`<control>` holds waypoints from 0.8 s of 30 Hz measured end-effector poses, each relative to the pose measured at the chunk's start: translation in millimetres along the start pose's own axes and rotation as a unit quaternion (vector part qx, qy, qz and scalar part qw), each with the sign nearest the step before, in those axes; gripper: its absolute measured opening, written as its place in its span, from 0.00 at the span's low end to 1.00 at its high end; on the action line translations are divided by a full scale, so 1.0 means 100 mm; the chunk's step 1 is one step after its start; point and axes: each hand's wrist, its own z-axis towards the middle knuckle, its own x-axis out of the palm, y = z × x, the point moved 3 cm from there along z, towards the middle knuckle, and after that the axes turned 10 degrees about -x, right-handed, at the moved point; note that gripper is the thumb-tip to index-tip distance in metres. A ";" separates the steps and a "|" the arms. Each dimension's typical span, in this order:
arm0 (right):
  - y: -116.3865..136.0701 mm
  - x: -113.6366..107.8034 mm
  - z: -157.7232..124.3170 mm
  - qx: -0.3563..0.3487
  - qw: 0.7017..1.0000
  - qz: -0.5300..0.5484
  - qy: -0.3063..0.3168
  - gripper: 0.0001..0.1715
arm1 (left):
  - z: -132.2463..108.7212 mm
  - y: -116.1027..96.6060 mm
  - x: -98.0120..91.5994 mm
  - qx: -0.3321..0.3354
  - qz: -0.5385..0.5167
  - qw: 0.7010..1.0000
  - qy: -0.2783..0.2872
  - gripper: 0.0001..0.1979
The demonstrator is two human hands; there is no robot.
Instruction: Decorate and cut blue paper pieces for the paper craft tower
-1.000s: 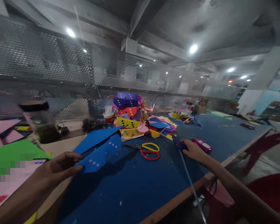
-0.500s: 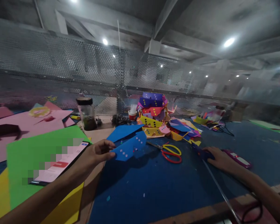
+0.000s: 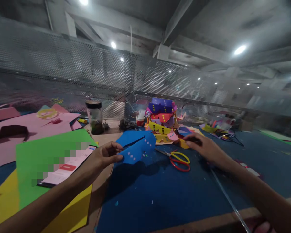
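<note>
My left hand (image 3: pixel 111 153) pinches a blue paper cutout (image 3: pixel 133 154) by its left end, fingers closed on the edge. Small pale pink squares dot the cutout, which is tilted just above the table. Behind it lies another blue paper piece (image 3: pixel 128 137). My right hand (image 3: pixel 201 145) hovers at the right side of the paper pile, fingers parted near a yellow-orange paper piece (image 3: pixel 183 143); no held thing shows. Scissors (image 3: pixel 180 160) with yellow and red handles lie between the hands. Under my right forearm runs a long clear glue stick (image 3: pixel 229 197); the tool at its end is mostly hidden.
A stack of decorated paper cutouts (image 3: pixel 161 118) rises at the back centre. A dark-lidded jar (image 3: pixel 95 118) and a red-and-white cup (image 3: pixel 140 120) stand left of it. A phone (image 3: pixel 68 166) rests on green paper (image 3: pixel 29 168) at left. Paper scraps dot the blue tabletop (image 3: pixel 135 207).
My right hand has let go of the dark blue glue gun and moved left and away from me to the paper pile. My left hand still holds the blue cutout. The view has shifted slightly.
</note>
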 end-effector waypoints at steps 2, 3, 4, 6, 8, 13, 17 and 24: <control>0.29 0.20 0.30 -0.030 0.998 0.050 0.012 0.15 | -0.01 -0.03 0.00 0.004 -0.006 1.000 0.001 0.21; 0.40 0.29 0.45 -0.042 0.997 0.065 0.010 0.14 | -0.01 -0.05 0.00 0.005 -0.007 1.000 -0.002 0.21; 0.50 0.38 0.59 -0.057 0.995 0.078 0.004 0.14 | -0.02 -0.07 -0.01 0.007 -0.008 1.000 -0.006 0.21; 0.64 0.57 0.82 -0.080 0.991 0.105 0.015 0.14 | -0.03 -0.11 -0.03 0.013 -0.004 1.000 -0.015 0.20; 0.75 0.73 0.99 -0.105 0.985 0.133 0.040 0.16 | -0.04 -0.14 -0.06 0.027 -0.001 0.999 -0.026 0.20; 0.88 0.97 1.10 -0.140 0.978 0.120 0.098 0.21 | -0.06 -0.22 -0.15 0.054 0.013 0.997 -0.061 0.18; 0.83 1.02 1.11 -0.130 0.978 0.119 0.112 0.19 | -0.05 -0.24 -0.19 0.060 0.009 0.995 -0.080 0.18; 0.68 1.15 1.13 -0.100 0.969 0.180 0.134 0.15 | -0.02 -0.22 -0.23 0.061 0.009 0.993 -0.099 0.17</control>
